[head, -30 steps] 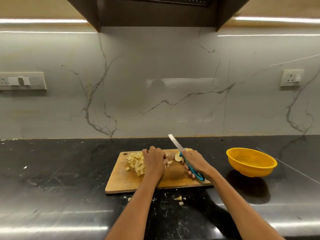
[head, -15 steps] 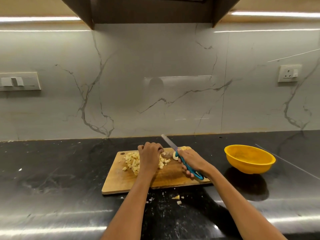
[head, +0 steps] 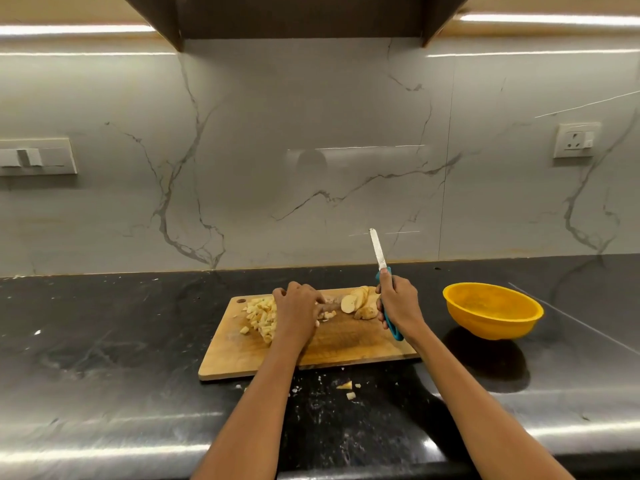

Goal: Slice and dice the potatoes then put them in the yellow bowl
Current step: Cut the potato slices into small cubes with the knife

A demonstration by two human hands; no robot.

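Your biggest risk here is the blade coming back down near your left hand (head: 298, 311), whose fingertips sit low on the cutting board (head: 311, 355) right beside the potato slices (head: 356, 299); if you drop the knife (head: 381, 268) without tucking those fingers, you could nick them. You could also scatter more pieces: a few bits (head: 348, 389) already lie on the dark surface (head: 121, 341) in front of the board, and a hard sweep of the diced pile (head: 261, 317) would push more off the edge. Your right hand (head: 398, 306) is curled tight around the knife's blue handle, blade raised and pointing up and away from the board. Your left hand rests knuckles-up on the board, between the diced pile and the slices, fingers bent down over small pieces; whether it actually pinches anything you cannot tell from here. The yellow bowl (head: 491, 311) sits well apart to your right and looks empty, so nothing has been transferred yet.
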